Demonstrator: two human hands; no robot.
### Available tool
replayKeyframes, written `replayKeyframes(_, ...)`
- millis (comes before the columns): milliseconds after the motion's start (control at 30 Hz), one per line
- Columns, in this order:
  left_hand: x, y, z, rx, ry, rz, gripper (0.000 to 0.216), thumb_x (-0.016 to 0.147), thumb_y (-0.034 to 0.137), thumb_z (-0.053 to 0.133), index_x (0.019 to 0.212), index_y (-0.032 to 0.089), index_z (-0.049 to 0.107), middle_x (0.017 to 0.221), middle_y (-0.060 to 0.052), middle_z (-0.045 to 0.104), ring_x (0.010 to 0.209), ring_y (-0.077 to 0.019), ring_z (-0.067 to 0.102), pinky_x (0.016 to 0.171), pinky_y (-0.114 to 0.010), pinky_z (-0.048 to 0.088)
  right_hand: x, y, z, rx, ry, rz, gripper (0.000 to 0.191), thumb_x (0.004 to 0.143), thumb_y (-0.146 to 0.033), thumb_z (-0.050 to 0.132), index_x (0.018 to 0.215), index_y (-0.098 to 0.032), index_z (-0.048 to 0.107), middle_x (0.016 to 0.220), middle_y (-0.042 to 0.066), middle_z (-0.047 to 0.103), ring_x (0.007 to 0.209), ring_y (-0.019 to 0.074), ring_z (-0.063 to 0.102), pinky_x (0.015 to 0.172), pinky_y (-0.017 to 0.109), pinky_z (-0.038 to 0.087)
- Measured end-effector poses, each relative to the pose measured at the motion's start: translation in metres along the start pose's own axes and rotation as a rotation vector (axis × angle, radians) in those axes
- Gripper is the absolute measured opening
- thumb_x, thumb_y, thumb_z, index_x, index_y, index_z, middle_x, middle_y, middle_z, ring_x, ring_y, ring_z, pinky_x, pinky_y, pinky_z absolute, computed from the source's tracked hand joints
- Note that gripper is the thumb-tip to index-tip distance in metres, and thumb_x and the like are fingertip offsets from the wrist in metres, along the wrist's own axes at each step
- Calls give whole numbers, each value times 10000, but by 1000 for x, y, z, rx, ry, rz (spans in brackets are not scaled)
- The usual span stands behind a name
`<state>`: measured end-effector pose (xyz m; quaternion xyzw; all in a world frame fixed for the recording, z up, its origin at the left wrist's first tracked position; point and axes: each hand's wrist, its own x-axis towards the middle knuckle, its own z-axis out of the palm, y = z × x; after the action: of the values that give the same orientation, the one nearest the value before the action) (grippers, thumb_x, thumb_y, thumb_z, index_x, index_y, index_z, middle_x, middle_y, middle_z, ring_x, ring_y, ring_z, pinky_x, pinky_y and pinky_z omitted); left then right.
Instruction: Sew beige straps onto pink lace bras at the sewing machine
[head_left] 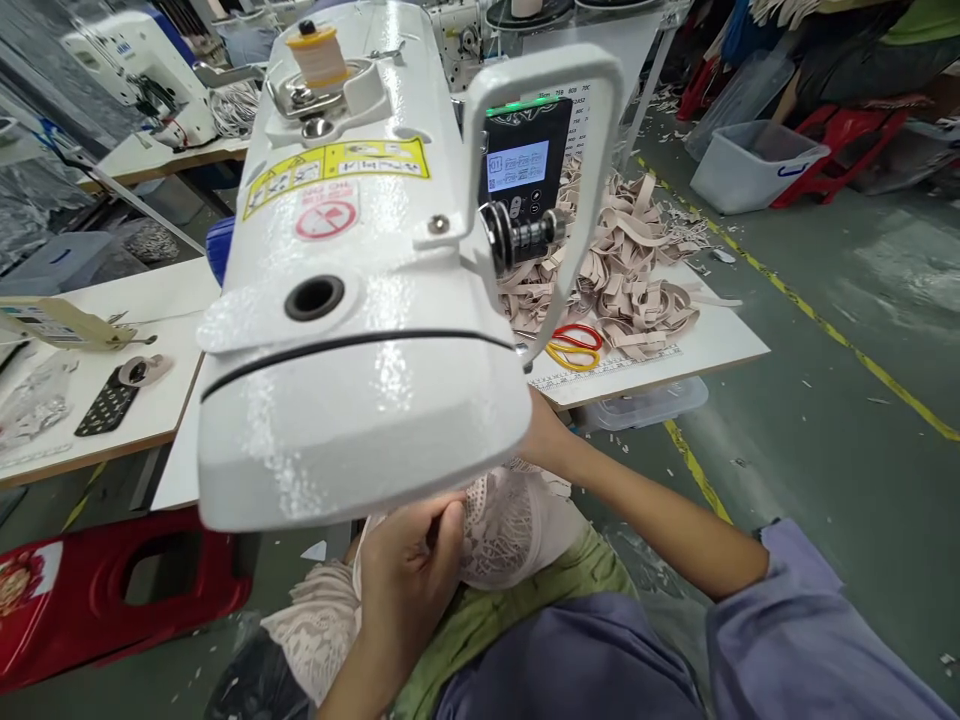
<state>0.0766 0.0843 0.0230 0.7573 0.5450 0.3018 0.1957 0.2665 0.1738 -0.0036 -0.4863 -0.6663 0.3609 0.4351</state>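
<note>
A beige lace bra [501,530] with a moulded cup hangs over my lap, below the head of a white sewing machine [360,420]. My left hand [416,560] is closed in a pinch, thumb against fingers, on the bra's edge beside the cup. The front of the machine head hides the needle area. My right hand [544,435] reaches in under the machine's right side, near the bra's upper edge; its fingers are out of sight behind the machine. More pale lace fabric [322,610] drapes to the left of my left wrist.
Beige strap pieces [637,260] are heaped on the table right of the machine, near red-and-yellow-handled scissors [574,347]. A control panel [525,170] and thread cone [317,58] are close by. A red stool [112,590] stands at left, a clear bin [754,165] at right.
</note>
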Motion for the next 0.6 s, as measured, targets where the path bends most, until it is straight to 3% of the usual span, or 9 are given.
replayKeyframes(167, 1, 0, 3, -6, 37, 34, 230, 922, 279, 537, 894, 221, 757, 857, -8, 796, 771, -174, 748, 670, -225, 531, -2, -6, -4, -67, 12, -73, 63, 782, -151, 628, 760, -208, 614, 939, 38, 620, 906, 203, 591, 801, 328, 498)
replayKeyframes(367, -4, -19, 9, 58, 88, -13, 260, 941, 346, 511, 944, 185, 715, 813, -52, 766, 633, -173, 691, 550, -247, 492, -3, -2, -5, -96, 8, -85, 77, 779, -120, 616, 754, -193, 613, 915, 45, 613, 885, 207, 598, 786, 337, 500)
replayKeyframes(433, -9, -25, 16, 129, 142, 16, 255, 938, 349, 526, 996, 162, 690, 876, -93, 741, 741, -212, 688, 631, -291, 508, -5, -1, -5, -102, 15, -56, 94, 787, -117, 612, 739, -198, 609, 895, 43, 609, 873, 212, 599, 798, 356, 508)
replayKeyframes(500, -16, -25, 26, 200, 213, 87, 259, 909, 332, 584, 1062, 141, 668, 991, -141, 704, 928, -271, 659, 809, -379, 505, -8, 0, -5, -115, 16, -35, 117, 805, -122, 608, 727, -210, 606, 872, 40, 607, 851, 214, 594, 799, 368, 518)
replayKeyframes(600, -24, -9, 42, 272, 198, 190, 382, 877, 296, 647, 1221, 132, 623, 1167, -178, 637, 1119, -324, 564, 1000, -476, 395, -10, 1, -4, -165, 1, -38, 142, 833, -130, 601, 744, -239, 619, 831, 34, 604, 856, 230, 586, 785, 375, 531)
